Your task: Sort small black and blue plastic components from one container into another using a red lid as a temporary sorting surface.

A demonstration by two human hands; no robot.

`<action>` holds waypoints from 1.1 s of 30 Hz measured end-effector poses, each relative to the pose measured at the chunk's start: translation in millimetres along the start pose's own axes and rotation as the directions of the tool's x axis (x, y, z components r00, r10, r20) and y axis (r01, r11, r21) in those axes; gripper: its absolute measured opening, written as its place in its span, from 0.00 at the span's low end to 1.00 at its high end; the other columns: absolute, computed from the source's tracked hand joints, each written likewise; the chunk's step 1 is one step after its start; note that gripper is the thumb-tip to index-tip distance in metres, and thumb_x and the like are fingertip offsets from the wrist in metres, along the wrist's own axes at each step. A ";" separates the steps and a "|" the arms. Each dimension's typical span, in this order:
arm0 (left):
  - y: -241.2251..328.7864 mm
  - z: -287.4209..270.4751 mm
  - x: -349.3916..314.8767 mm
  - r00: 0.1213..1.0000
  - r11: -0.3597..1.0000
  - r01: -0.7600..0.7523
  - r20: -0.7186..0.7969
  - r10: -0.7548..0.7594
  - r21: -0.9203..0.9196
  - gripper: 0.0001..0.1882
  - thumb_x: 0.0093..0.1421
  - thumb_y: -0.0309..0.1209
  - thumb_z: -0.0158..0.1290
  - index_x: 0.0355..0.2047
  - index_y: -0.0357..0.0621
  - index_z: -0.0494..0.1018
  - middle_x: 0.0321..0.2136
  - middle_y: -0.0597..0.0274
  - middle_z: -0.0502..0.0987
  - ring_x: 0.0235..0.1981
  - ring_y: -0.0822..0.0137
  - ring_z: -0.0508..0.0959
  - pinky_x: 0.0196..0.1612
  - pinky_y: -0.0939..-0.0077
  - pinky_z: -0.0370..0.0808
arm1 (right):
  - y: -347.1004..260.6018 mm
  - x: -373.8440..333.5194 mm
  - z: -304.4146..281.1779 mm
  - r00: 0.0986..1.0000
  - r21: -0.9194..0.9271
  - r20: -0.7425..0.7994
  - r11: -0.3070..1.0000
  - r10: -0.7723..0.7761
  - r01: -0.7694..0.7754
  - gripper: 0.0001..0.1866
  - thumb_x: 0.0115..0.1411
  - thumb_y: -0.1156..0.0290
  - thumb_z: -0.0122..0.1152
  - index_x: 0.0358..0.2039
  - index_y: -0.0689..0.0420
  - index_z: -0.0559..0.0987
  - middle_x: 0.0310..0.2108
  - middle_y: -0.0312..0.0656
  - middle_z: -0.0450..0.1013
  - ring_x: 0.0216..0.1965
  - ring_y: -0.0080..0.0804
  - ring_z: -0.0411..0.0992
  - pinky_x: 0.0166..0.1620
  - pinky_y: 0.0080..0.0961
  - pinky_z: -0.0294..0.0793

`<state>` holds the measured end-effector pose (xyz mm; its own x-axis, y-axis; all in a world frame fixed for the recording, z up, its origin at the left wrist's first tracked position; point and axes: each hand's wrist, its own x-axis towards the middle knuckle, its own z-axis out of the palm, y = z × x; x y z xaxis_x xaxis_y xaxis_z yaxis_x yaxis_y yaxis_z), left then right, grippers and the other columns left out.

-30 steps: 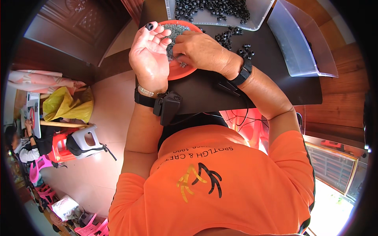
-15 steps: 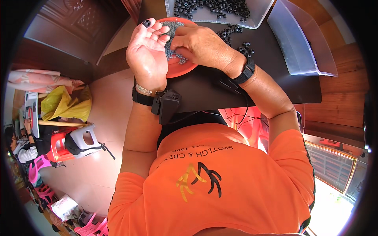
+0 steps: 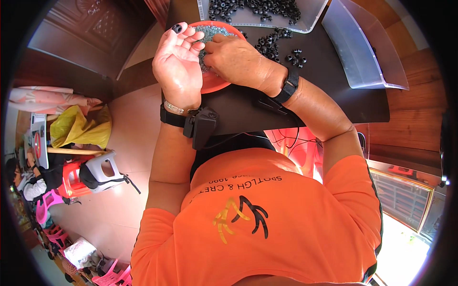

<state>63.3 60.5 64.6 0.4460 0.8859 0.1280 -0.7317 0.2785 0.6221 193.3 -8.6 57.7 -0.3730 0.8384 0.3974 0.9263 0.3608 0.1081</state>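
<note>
Palm up at the left rim of a red-orange basin, my left hand pinches a small black round plastic part at its fingertips. A hole shows in that part. Inside the basin lies a heap of tiny blue-grey pieces, too small to name. My right hand reaches over the basin from the right, its fingers bent down into the heap. Those fingertips are partly hidden, and whatever they pinch cannot be made out.
On the dark table, loose black parts lie right of the basin. More fill a clear plastic bin at the back. Another translucent bin stands at the right. A black cable hangs by the table's near edge.
My right hand has shifted slightly left, its fingers closer together in the heap. More of the loose black parts beside the basin now shows. My left hand has hardly moved.
</note>
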 end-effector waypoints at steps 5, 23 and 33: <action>-0.4 -0.5 0.4 1.000 1.000 -0.007 0.015 0.007 -0.004 0.12 0.65 0.34 0.43 0.39 0.38 0.71 0.34 0.57 0.75 0.37 0.63 0.75 0.41 0.71 0.70 | 4.7 -0.7 -2.1 0.999 0.088 -0.048 0.996 0.006 -0.002 0.04 0.46 0.72 0.60 0.24 0.56 0.79 0.29 0.37 0.72 0.36 0.37 0.71 0.41 0.30 0.73; -11.6 8.9 -13.8 0.973 0.981 0.159 0.151 -0.175 0.110 0.09 0.63 0.32 0.46 0.38 0.40 0.71 0.32 0.63 0.76 0.34 0.68 0.76 0.36 0.77 0.70 | 49.6 -5.0 -21.1 0.897 0.994 0.097 -0.095 0.431 -0.062 0.10 0.61 0.71 0.59 0.42 0.60 0.78 0.34 0.35 0.77 0.36 0.18 0.71 0.42 0.18 0.70; -14.7 10.7 -14.8 0.951 0.970 0.190 0.217 -0.220 0.151 0.10 0.64 0.32 0.45 0.40 0.40 0.71 0.33 0.62 0.75 0.35 0.68 0.75 0.37 0.76 0.69 | 43.0 -4.7 -26.9 0.918 1.000 -0.018 0.018 0.395 0.012 0.08 0.61 0.77 0.57 0.40 0.61 0.80 0.33 0.37 0.77 0.36 0.20 0.73 0.43 0.19 0.73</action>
<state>73.0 39.3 61.8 0.6969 0.7009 0.1520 -0.5470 0.3824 0.7447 236.4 -8.0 85.0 0.0247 0.9054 0.4238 -0.0404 0.4245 -0.9045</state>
